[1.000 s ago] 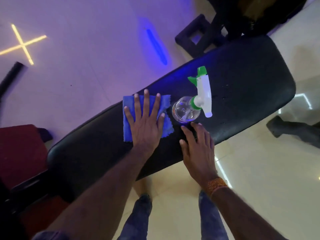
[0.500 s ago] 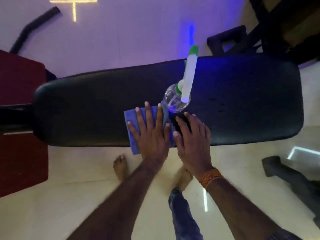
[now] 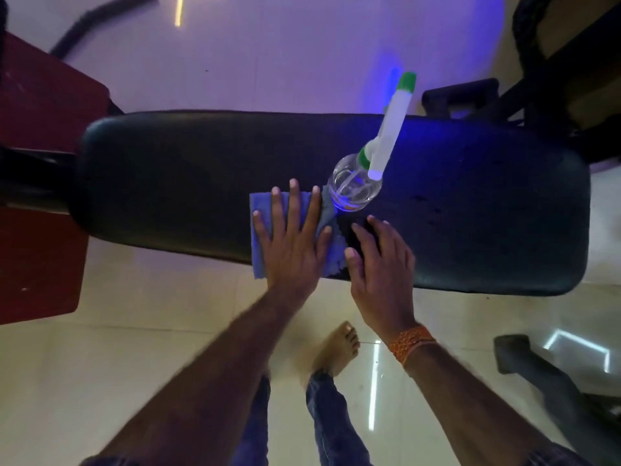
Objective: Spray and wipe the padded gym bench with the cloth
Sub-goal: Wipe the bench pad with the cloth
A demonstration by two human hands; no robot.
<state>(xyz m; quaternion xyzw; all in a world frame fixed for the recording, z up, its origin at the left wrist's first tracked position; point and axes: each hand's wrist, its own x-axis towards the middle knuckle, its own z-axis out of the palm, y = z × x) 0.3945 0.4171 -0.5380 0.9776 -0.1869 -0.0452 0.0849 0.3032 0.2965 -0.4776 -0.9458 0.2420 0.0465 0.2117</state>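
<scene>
Head view: left hand (image 3: 292, 243), grip spread flat, presses cloth (image 3: 259, 260) on table (image 3: 168, 183); right hand (image 3: 379, 264) flat beside, both unmoved since.

Padded gym bench (image 3: 168, 183) — black pad, long axis running 9 to 3 o'clock, specks toward its 3 o'clock end. Blue cloth (image 3: 260, 237) lies flat near mid-pad, its 6 o'clock edge hanging over the pad's near side. Left hand (image 3: 292, 243) lies flat on the cloth, fingers spread. Spray bottle (image 3: 356, 190) stands upright at the cloth's 1 o'clock corner — clear body, white and green head. Right hand (image 3: 379, 267) rests on bare pad at the cloth's 3 o'clock.
</scene>
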